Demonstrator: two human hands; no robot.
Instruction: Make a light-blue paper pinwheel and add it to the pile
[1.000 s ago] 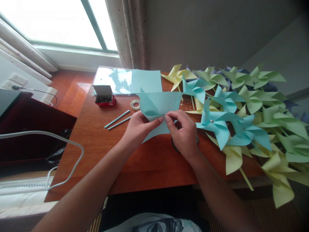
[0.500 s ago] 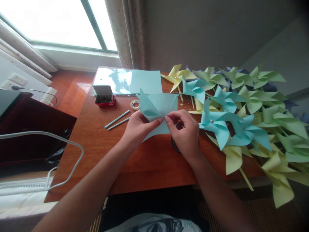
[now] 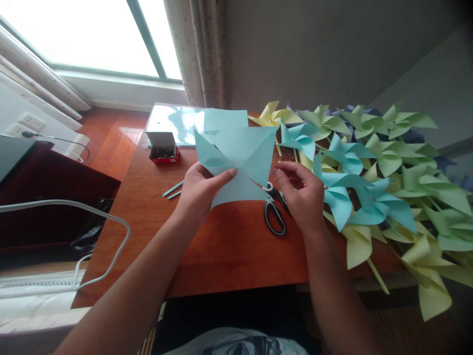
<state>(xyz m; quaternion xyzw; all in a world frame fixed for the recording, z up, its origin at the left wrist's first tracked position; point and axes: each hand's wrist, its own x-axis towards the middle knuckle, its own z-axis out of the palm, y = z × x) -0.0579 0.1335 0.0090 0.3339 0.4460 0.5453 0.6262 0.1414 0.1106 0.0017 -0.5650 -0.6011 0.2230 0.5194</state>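
Note:
My left hand pinches the centre of a light blue cut paper square, held up over the wooden table. One flap is folded toward the middle under my thumb. My right hand has come off the paper and hovers to its right, fingers loosely curled and holding nothing. Black-handled scissors lie on the table just under and left of my right hand.
A heap of finished blue, yellow and green paper pinwheels covers the table's right side. A small red box of pins, a stack of blue paper and two blue sticks lie at the back left. A window is beyond.
My right hand let go of the paper's centre and moved right, uncovering the scissors. My left hand lifted the paper up and slightly left, hiding the tape roll.

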